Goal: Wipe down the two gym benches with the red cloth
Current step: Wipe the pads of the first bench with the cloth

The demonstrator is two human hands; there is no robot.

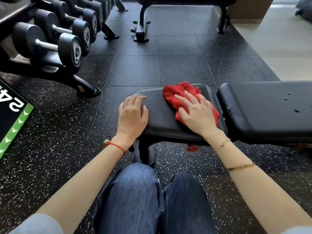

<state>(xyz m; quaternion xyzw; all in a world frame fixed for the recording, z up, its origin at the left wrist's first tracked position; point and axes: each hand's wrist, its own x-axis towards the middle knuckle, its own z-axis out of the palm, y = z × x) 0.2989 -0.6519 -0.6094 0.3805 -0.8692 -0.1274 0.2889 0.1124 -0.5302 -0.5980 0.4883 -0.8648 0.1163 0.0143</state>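
A black padded gym bench lies across my view, with a short seat pad (162, 119) in front of me and a longer back pad (263, 112) to the right. The red cloth (179, 95) is bunched on the seat pad's far right part. My right hand (197, 114) presses flat on the cloth with straight, spread fingers. My left hand (133, 114) rests on the seat pad's left end, fingers loosely bent over its edge. A few water drops sit on the back pad. A second bench (184, 0) stands at the far top, mostly cut off.
A rack of black dumbbells (55, 36) runs along the left. A black box with a green arrow stripe (15, 122) sits at the left edge. The speckled rubber floor (138, 68) lies between the benches. My knees in blue jeans are just below the seat pad.
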